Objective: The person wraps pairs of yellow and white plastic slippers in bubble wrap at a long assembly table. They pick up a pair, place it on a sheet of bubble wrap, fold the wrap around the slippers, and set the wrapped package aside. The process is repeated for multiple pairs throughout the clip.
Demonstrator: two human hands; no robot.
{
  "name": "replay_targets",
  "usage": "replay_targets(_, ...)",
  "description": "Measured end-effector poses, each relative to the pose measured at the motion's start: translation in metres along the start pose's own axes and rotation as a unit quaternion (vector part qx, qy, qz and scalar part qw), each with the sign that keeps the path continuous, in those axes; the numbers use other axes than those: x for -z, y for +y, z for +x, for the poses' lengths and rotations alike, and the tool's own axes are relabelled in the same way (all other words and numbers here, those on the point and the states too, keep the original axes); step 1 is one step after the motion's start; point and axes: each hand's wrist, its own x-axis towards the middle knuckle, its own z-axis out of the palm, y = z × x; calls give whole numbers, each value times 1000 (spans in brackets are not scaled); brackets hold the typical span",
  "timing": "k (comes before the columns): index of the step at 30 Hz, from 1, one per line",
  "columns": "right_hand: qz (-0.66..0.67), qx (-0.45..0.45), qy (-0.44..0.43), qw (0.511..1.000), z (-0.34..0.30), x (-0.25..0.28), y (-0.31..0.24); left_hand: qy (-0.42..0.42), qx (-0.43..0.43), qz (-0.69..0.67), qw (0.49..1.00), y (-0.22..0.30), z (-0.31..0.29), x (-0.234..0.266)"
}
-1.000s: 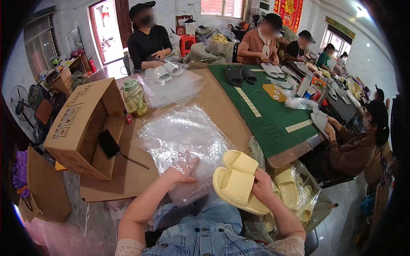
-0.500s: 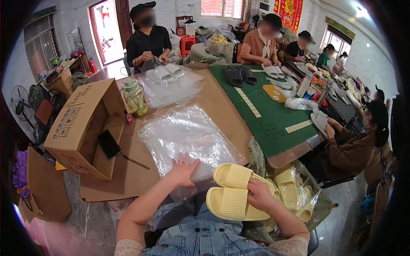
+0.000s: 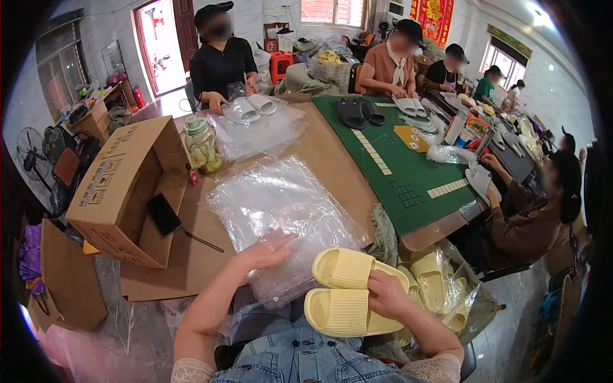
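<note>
A pair of pale yellow slippers with ribbed straps hangs at the table's near edge, toes pointing left. My right hand grips both slippers together near their inner sides, its thumb and fingers partly hidden. To the left, my left hand lies flat with fingers stretched over a stack of transparent plastic bags. The stack's near corner hangs over the table edge. Below my right forearm and beside it, more yellow slippers sit in a large transparent bag.
An open cardboard box stands left, with a phone leaning in it. Behind are a glass jar and a small red bottle. A green mat covers the right side. Several people handle slippers around the tables.
My left hand has slid slightly down and left, its fingers turning rightward across the bags. The slippers in my right hand have shifted a little left and down.
</note>
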Motion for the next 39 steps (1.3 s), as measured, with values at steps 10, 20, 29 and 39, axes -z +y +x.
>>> replay_targets(10, 54, 61, -23, 996, 4, 3, -11, 28, 58, -40, 997, -11, 13, -11)
replay_targets(20, -1, -5, 46, 999, 26, -19, -3, 30, 55, -89, 994, -6, 9, -4)
replay_targets(29, -58, -34, 34, 997, 64, -36, -24, 91, -46, -78, 992, 11, -5, -7)
replay_targets(39, -46, -81, 73, 993, 83, -54, -19, 122, -129, 26, 984, 55, -21, -10)
